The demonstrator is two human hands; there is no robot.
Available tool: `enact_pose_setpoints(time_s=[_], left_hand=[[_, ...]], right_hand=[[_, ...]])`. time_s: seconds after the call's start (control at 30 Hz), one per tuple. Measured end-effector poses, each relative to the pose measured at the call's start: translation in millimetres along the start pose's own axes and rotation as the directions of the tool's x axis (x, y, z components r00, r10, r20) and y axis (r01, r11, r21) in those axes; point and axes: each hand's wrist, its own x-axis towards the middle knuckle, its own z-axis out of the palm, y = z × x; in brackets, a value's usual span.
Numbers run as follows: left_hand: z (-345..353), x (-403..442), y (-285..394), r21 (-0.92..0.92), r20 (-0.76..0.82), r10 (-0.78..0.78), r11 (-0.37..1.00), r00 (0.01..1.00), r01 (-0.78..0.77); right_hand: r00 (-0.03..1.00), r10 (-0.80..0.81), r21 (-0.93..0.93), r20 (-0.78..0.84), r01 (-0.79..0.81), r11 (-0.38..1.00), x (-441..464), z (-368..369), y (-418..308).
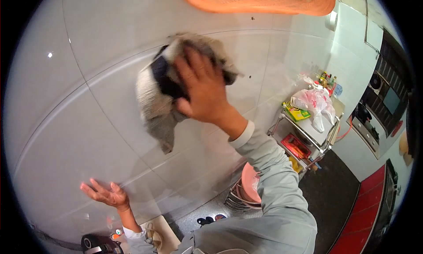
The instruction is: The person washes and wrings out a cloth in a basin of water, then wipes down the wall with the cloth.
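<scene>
High on the tiled wall (119, 91), my right hand (205, 88) presses a crumpled cloth (150, 95) flat against the tiles. The cloth is grey and beige with a dark band, and its lower end hangs down to the left. My right fingers are spread over it and slightly blurred. Lower on the left, my left hand (105, 195) is raised near the wall with its fingers apart and nothing in it. Whether its fingertips touch the tiles I cannot tell.
An orange plastic item (264, 0) is above the cloth. To the right, a metal rack (319, 137) carries a plastic bag (315, 104) and a yellow-green box (296, 112). A pink basin (250, 183) is below my right arm, and a black appliance (99, 244) at the lower left.
</scene>
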Motion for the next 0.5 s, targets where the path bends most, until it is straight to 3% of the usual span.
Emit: enact_pose_setpoints(time_s=[0.07,0.13,0.2,0.27,0.3,0.37,0.5], left_hand=[[0,0,-1,0.003,-0.01,-0.001,1.0,1.0,0.001],[0,-1,-2,0.016,-0.007,-0.001,1.0,1.0,0.001],[-1,0,-1,0.03,-0.007,0.001,1.0,1.0,-0.001],[-2,5,3,0.056,-0.012,0.022,0.998,1.0,-0.021],[-1,6,4,0.056,-0.012,0.02,0.998,1.0,-0.019],[-1,6,3,0.052,-0.019,0.029,0.998,0.999,-0.028],[1,2,-1,0.067,-0.021,0.041,0.997,0.999,-0.039]], right_hand=[[0.987,-0.011,-0.148,-0.162,-0.014,0.989,-3,-2,34],[0.94,-0.019,-0.155,-0.34,-0.036,0.987,-8,-2,82],[0.917,0.021,-0.198,-0.397,-0.108,0.974,-17,-15,120],[0.907,-0.095,-0.414,-0.41,-0.092,0.905,-26,-23,148],[0.908,-0.096,-0.414,-0.409,-0.091,0.906,-28,-25,152],[0.938,0.096,-0.088,-0.333,-0.132,0.987,-28,-27,152],[0.943,-0.019,0.003,-0.332,0.021,1.0,-21,14,94]])
